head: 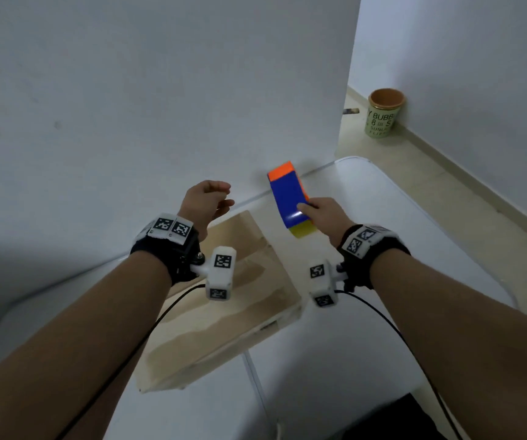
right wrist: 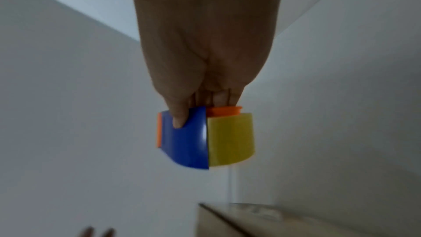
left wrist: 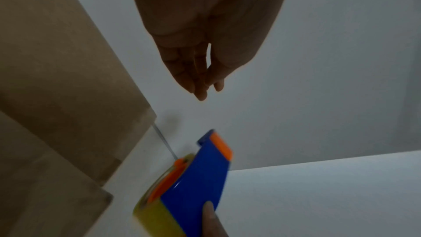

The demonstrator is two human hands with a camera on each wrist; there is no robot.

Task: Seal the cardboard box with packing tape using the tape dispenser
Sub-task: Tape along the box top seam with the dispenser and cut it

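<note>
A closed cardboard box (head: 224, 312) lies on the white table (head: 382, 236), under my wrists. My right hand (head: 322, 214) grips a blue and orange tape dispenser (head: 287, 192) loaded with a yellowish tape roll (right wrist: 230, 138), held in the air beyond the box's far right corner. The thumb lies on the blue cover, and the fingers curl round the far side. My left hand (head: 208, 198) hovers above the box's far end with loosely curled fingers (left wrist: 198, 78) and holds nothing. The dispenser (left wrist: 196, 177) appears just right of the box (left wrist: 56, 96) in the left wrist view.
A white wall (head: 160, 90) rises right behind the table. A green paper cup (head: 382, 112) stands on the floor at the far right by the skirting. Black cables (head: 382, 315) trail from both wrist cameras over the table.
</note>
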